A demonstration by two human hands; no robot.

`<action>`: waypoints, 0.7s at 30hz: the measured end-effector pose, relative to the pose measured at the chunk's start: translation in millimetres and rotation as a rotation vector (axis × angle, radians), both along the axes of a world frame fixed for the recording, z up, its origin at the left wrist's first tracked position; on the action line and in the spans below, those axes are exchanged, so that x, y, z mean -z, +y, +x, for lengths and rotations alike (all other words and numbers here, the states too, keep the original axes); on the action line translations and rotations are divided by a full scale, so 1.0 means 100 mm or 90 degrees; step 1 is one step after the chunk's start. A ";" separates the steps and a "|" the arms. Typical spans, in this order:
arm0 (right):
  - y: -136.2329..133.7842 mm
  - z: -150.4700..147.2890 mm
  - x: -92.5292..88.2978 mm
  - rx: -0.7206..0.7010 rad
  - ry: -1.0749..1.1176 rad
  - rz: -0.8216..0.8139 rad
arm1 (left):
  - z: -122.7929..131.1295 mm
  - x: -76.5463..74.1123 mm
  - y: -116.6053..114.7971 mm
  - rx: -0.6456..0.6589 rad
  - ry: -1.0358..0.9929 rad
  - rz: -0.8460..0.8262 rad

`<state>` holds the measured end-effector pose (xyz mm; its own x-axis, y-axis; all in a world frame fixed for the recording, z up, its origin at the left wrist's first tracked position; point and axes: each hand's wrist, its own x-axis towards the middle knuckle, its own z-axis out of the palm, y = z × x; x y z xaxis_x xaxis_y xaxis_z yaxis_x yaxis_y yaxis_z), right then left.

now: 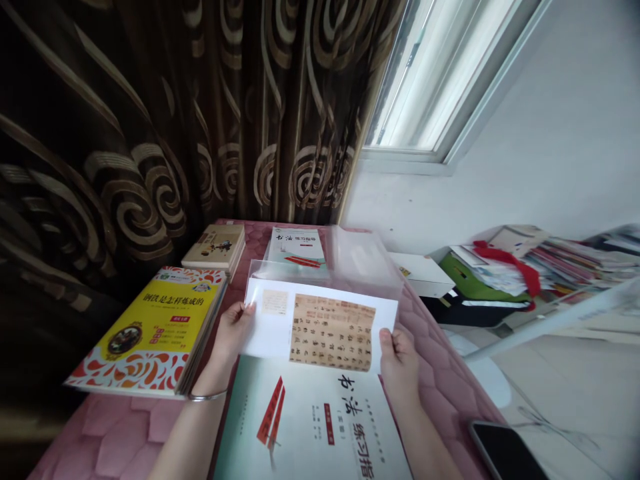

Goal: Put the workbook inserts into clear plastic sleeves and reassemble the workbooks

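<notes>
A white sheet (270,327) printed with brown Chinese calligraphy is held up between both hands; whether it is a loose sheet or part of a thin booklet I cannot tell. My left hand (236,327) pinches its left edge and wears a silver bracelet. At its right edge, my right hand (399,357) has the thumb on top and the fingers curled. Clear plastic film (365,267) spreads out beyond the sheet, its far part blurred. Below lies a pale green calligraphy workbook (300,420), its upper part covered by the sheet.
Yellow-covered books (160,320) are stacked at left, with smaller tan books (215,247) behind. Another pale workbook (297,247) lies at the back of the pink quilted surface (435,353). A phone (505,450) sits at right. Beyond are a white box (423,273) and piled papers (500,267).
</notes>
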<state>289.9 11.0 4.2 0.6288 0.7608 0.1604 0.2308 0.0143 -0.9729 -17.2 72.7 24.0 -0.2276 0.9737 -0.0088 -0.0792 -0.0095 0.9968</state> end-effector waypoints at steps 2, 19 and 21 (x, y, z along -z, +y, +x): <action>-0.01 -0.02 -0.03 0.005 -0.007 -0.007 | -0.01 -0.03 -0.01 0.014 0.004 -0.015; -0.02 -0.08 0.02 -0.034 0.055 -0.027 | -0.03 -0.10 -0.04 0.098 -0.037 -0.043; -0.01 -0.10 0.03 -0.038 0.079 -0.015 | -0.03 -0.12 -0.05 0.112 -0.052 -0.046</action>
